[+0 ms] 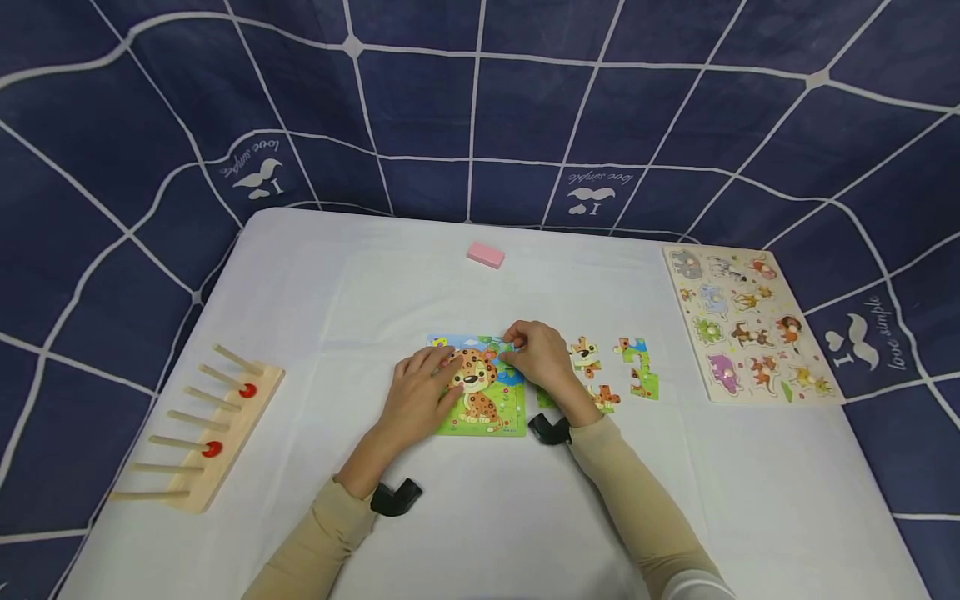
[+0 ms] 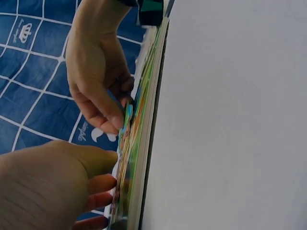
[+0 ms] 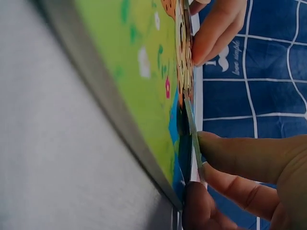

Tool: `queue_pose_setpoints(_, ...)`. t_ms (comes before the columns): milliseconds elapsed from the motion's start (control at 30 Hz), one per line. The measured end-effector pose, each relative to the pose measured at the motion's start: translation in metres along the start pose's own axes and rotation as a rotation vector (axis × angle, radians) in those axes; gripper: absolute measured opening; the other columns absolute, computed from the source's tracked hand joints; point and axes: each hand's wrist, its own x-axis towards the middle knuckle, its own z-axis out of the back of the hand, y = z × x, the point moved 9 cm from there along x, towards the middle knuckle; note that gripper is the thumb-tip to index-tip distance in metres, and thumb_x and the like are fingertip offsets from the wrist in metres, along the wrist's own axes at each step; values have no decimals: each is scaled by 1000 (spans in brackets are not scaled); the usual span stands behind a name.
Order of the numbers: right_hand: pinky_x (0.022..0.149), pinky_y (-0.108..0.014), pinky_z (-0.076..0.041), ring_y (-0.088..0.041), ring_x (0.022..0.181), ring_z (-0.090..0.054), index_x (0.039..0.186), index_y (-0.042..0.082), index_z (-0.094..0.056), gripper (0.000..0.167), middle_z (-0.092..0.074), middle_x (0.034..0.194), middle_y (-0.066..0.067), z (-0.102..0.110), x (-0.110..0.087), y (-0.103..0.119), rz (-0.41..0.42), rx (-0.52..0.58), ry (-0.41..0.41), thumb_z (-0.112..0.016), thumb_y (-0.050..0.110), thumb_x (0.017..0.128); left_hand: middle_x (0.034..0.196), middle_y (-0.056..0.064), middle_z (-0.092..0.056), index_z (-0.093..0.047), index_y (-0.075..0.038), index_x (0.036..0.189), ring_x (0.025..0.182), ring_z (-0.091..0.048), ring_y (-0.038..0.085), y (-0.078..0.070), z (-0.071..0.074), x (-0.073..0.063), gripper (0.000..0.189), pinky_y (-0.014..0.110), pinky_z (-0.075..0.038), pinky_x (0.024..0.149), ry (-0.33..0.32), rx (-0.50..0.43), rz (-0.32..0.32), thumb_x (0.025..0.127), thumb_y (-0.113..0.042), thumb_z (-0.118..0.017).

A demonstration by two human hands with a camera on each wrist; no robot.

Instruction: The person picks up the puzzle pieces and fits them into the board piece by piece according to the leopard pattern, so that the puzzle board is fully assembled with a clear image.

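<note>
A leopard jigsaw puzzle (image 1: 480,408) lies on the white table, its picture showing a spotted cub on green grass. My left hand (image 1: 420,392) rests over the puzzle's left side, fingers fairly straight and fingertips on the picture. At the upper right corner, my right hand (image 1: 542,354) pinches a puzzle piece (image 3: 194,136) between thumb and fingers. In the right wrist view this piece is seen edge-on, tilted against the board. Part of the puzzle's right edge is hidden by the right hand.
Loose puzzle pieces (image 1: 637,371) lie to the right, partly behind the right forearm. A pink block (image 1: 486,255) sits farther back. At right is an animal knob board (image 1: 757,333); at left, a wooden peg rack (image 1: 240,437) with two red beads.
</note>
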Motion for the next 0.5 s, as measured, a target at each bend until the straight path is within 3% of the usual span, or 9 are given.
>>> queue_pose_setpoints(267, 70, -32, -41, -19, 78, -52, 88, 10, -73, 16, -60, 88, -7, -3, 1, -1, 21, 19, 4, -83, 15, 77, 140, 10, -58, -64, -4, 128, 129, -47, 30, 17, 6, 0, 36, 54, -38, 100, 27, -137, 43, 95, -19, -63)
queue_pose_setpoints(500, 72, -31, -41, -20, 78, -52, 89, 10, -73, 16, -59, 87, -7, -5, 2, -3, -2, 20, 29, -83, 15, 77, 140, 7, -58, -63, -3, 128, 127, -49, 30, 34, 12, -2, 38, 49, -39, 96, 3, -120, 56, 92, -13, -63)
